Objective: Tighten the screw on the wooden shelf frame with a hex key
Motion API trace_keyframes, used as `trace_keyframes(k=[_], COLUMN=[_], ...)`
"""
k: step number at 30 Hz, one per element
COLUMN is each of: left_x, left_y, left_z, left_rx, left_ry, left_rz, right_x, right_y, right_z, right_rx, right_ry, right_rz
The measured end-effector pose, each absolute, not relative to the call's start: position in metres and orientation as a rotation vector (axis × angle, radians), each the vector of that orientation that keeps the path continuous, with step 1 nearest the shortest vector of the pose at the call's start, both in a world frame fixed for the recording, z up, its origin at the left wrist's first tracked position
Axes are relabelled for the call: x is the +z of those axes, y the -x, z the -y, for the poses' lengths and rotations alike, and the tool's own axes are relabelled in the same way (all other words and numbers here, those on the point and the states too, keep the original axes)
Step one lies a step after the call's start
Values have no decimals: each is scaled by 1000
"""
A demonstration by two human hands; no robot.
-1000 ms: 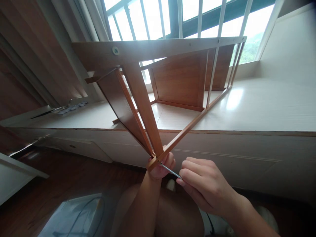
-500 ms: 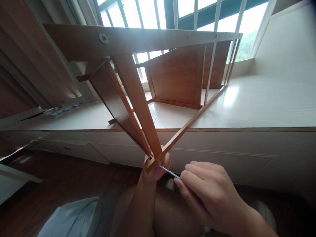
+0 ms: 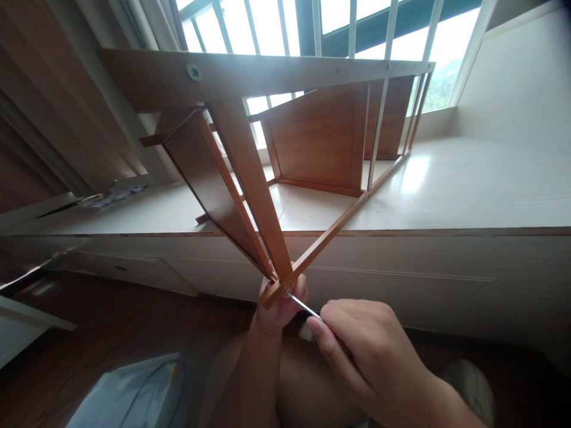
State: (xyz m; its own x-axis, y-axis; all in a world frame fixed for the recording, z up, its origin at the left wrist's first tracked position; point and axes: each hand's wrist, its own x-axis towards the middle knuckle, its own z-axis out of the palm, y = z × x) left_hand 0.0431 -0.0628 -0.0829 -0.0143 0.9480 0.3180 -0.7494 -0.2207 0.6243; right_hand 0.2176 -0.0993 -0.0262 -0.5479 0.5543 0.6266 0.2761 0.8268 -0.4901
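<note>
A brown wooden furniture frame [image 3: 250, 166] rests partly on a white window ledge [image 3: 468, 190] and juts toward me over the floor. My left hand [image 3: 281, 306] is closed around the frame's near corner from below. My right hand [image 3: 357, 351] pinches a thin metal screwdriver [image 3: 303, 305], whose tip sits against that corner joint. A round metal fitting [image 3: 193, 72] shows on the frame's top board.
Bright window bars [image 3: 312, 30] and a curtain [image 3: 134, 35] stand behind the ledge. Small packets [image 3: 116, 196] lie on the ledge at left. A clear plastic bag [image 3: 129, 392] lies on the dark wood floor [image 3: 89, 333]. My knees are below the hands.
The frame's far end has tilted slightly, and my right hand has turned and shifted a little left along the tool. The left hand keeps its hold on the corner.
</note>
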Motion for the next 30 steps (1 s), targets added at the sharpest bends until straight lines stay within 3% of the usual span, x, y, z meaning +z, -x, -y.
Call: trace_keyframes(k=[3,9,13,17,30], left_x=[-82,-77,-75,-75,-82], left_y=[-44,-47,-49,-48,-49], left_z=[63,65,65,66,67], left_rx=[1615,1615,1609,1607,1575], left_ry=[-808,-823,-827,-822,-843], left_rz=[-320,-319,-326,-329,-325], right_x=[-28,-37,-43,-43,-37], right_y=[-213,-194,-188,-190,-204], right_z=[101,106,110,109,101], right_rx=[715,1640,1902,1705,393], right_ry=[652,648,579,626,744], right_rz=[2087,1571,1307,1411,2006])
